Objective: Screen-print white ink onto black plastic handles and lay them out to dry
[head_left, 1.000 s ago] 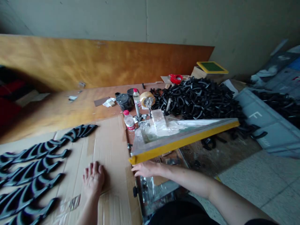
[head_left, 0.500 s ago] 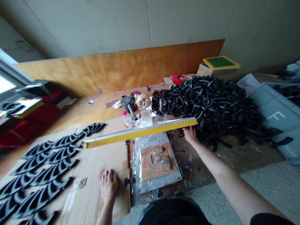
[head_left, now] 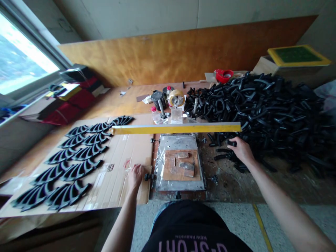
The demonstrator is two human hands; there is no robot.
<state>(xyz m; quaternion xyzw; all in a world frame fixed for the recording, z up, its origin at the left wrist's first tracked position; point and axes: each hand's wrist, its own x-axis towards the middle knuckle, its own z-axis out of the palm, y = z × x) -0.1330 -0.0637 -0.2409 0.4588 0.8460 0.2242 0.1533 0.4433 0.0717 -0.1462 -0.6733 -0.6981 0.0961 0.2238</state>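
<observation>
My right hand (head_left: 241, 149) is at the near left edge of a big heap of black curved plastic pieces (head_left: 252, 105). Its thumb and fingers are closed on one black curved plastic piece (head_left: 232, 142). Over the cardboard sheet (head_left: 123, 147), my left hand (head_left: 135, 175) rests with loosely bent fingers and holds nothing visible. Between the hands lies a flat jig plate (head_left: 181, 141) under clear film, with a wooden board and small blocks (head_left: 187, 164) on it. A long yellow-faced bar (head_left: 173, 128) crosses above its far end.
Rows of fan-like black pieces (head_left: 78, 164) lie on the cardboard's left side. Behind the bar stand dark cans (head_left: 157, 99), a capped bottle (head_left: 155, 114) and a tape roll (head_left: 176, 98). A red tape dispenser (head_left: 223, 75) and a green-yellow framed panel (head_left: 299, 56) are farther back. Black knobs (head_left: 147, 177) flank the jig.
The view has swung to the right way up and shifted left. My right hand has drawn back from the bar's end and closed on a black curved plastic piece. My left hand's fingers have bent.
</observation>
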